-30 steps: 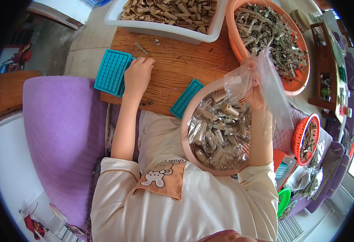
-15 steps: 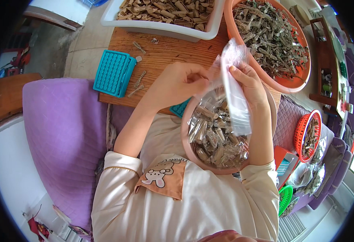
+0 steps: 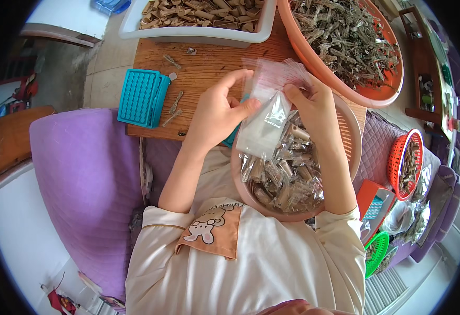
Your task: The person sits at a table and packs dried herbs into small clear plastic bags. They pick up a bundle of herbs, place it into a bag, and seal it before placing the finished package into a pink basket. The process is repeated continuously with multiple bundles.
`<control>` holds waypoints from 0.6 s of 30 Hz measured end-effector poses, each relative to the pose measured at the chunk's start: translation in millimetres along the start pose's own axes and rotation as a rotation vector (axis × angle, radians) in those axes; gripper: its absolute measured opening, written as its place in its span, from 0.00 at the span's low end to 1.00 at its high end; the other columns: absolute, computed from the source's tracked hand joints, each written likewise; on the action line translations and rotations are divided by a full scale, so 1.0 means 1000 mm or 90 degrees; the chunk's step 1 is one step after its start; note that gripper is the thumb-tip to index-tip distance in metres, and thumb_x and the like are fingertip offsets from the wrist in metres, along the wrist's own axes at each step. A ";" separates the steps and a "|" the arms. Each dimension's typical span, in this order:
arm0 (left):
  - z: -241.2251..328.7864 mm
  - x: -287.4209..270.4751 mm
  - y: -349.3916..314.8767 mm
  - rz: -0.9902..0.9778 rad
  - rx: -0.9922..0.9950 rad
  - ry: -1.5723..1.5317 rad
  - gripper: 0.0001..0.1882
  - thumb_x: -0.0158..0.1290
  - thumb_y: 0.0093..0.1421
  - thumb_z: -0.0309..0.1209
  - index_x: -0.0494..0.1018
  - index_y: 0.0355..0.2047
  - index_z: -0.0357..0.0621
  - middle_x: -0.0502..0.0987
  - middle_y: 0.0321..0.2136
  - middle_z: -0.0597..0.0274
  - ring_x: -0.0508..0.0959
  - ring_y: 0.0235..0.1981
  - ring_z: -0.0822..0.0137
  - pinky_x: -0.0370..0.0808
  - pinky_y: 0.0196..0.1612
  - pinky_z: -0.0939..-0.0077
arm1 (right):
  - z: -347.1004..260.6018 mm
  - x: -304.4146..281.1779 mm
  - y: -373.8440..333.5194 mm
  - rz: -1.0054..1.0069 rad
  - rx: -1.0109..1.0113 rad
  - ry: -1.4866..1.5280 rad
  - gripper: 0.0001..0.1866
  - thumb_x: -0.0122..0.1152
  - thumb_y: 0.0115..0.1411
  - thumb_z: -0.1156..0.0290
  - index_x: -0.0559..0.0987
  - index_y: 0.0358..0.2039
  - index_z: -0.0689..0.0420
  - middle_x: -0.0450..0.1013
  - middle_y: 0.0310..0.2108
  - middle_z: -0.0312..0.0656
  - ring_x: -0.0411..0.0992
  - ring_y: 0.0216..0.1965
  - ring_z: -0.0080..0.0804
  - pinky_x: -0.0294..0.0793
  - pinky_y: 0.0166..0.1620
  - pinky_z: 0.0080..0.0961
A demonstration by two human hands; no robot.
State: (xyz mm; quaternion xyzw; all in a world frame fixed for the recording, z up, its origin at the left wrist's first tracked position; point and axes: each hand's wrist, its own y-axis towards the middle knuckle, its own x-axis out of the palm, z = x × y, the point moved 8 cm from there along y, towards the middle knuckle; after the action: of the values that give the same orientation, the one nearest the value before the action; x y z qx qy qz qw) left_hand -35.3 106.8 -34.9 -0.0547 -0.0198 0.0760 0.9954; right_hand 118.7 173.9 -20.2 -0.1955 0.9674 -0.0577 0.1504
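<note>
My right hand (image 3: 306, 94) pinches some clear bags (image 3: 264, 126), too bunched to count. My left hand (image 3: 217, 107) is farther off, thumb and finger apart, by their left edge. The bags' long way runs far to near, over one pink basket (image 3: 353, 136) at the tabletop's (image 3: 214, 58) near right corner. Far edge: one white tub (image 3: 203, 38), one orange basin (image 3: 369, 100).

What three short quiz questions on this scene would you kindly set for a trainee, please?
1. Multiple choice: What does the right hand grasp? a) a white tub; b) clear plastic bags; c) a green basket.
2. True or false: The pink basket contains plastic-wrapped pieces.
3. Fill in: The stacked teal trays lie at the ___ end of the wooden table, as the person sees it.

Key: 1. b; 2. true; 3. left.
</note>
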 end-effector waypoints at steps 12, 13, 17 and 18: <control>-0.011 0.017 0.010 -0.142 -0.152 0.114 0.23 0.60 0.49 0.30 0.67 0.44 0.34 0.76 0.32 0.60 0.75 0.33 0.75 0.72 0.36 0.81 | -0.001 0.011 -0.007 -0.113 0.081 0.261 0.12 0.53 0.57 0.67 0.73 0.35 0.64 0.71 0.26 0.33 0.67 0.26 0.16 0.67 0.29 0.14; -0.010 0.019 0.011 -0.151 -0.136 0.106 0.23 0.59 0.50 0.30 0.66 0.45 0.35 0.76 0.33 0.61 0.75 0.32 0.76 0.72 0.35 0.82 | 0.000 0.010 -0.006 -0.120 0.066 0.177 0.12 0.54 0.57 0.68 0.73 0.35 0.65 0.71 0.25 0.34 0.68 0.25 0.17 0.68 0.28 0.14; -0.003 0.016 0.013 -0.111 -0.061 -0.028 0.28 0.58 0.51 0.37 0.63 0.48 0.35 0.74 0.37 0.58 0.73 0.32 0.74 0.71 0.35 0.82 | 0.003 0.003 0.002 -0.078 0.041 0.062 0.11 0.55 0.55 0.70 0.73 0.33 0.66 0.71 0.23 0.37 0.68 0.22 0.18 0.70 0.25 0.16; 0.001 0.012 0.014 -0.082 -0.039 -0.086 0.29 0.58 0.51 0.40 0.63 0.48 0.35 0.74 0.38 0.57 0.73 0.32 0.73 0.70 0.35 0.82 | 0.003 -0.001 0.004 -0.051 0.043 0.089 0.10 0.55 0.54 0.71 0.73 0.33 0.66 0.71 0.22 0.37 0.68 0.22 0.18 0.70 0.25 0.16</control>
State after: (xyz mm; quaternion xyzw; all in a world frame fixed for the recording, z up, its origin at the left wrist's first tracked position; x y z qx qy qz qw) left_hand -25.1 122.3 -35.5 -0.0784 -0.0927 0.0146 0.9925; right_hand 118.9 177.7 -23.6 -0.2241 0.9644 -0.1101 0.0865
